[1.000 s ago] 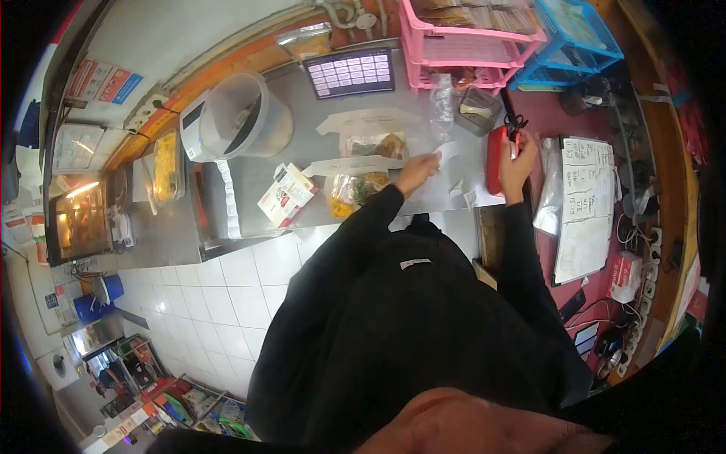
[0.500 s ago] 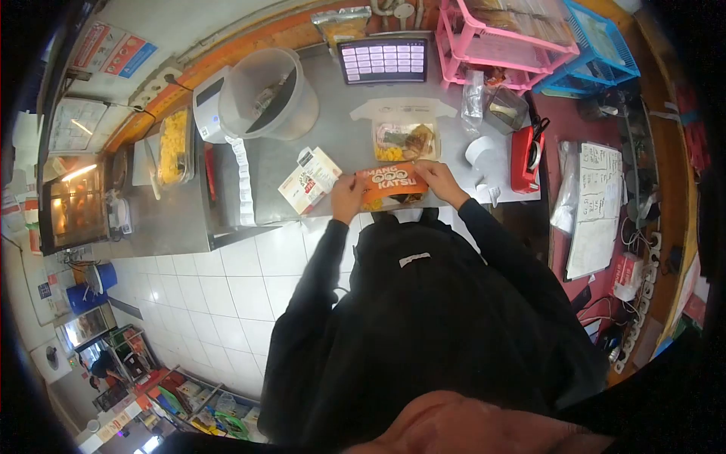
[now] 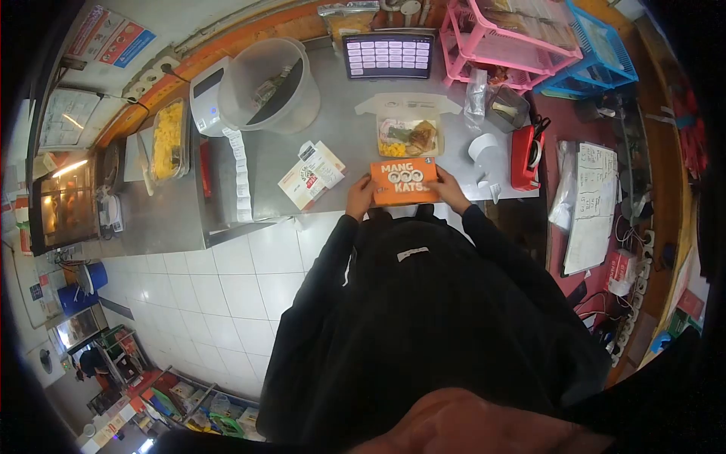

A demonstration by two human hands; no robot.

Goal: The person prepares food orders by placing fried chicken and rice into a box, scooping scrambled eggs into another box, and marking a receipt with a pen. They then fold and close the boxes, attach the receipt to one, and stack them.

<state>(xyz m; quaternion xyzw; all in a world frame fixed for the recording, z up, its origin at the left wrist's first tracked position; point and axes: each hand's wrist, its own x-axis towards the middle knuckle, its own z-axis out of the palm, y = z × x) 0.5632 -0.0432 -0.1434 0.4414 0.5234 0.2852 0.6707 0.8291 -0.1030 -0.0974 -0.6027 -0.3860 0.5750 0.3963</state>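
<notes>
An orange food box (image 3: 393, 195) with "MANG KATSU" printed on its lid sits closed at the counter's front edge, close to my body. My left hand (image 3: 360, 198) grips its left side, and my right hand (image 3: 451, 194) grips the right side, fingers partly over the lid. Just beyond it stands a second food box (image 3: 446, 145), its lid up, showing yellow pieces, a browned piece and a packet inside. Left of my left hand lies a white printed card or flattened carton (image 3: 310, 178) with a smaller slip on top.
A clear plastic tub (image 3: 302, 106) and a long receipt strip (image 3: 240, 178) are on the left. At the back stands a tablet (image 3: 389, 57). To the right are a pink rack (image 3: 522, 60), a paper cup (image 3: 482, 150) and a red holder with scissors (image 3: 522, 170).
The lid of the nearer food box has come down, hiding the food inside. My hands have moved from the lid's edge to the box's sides.
</notes>
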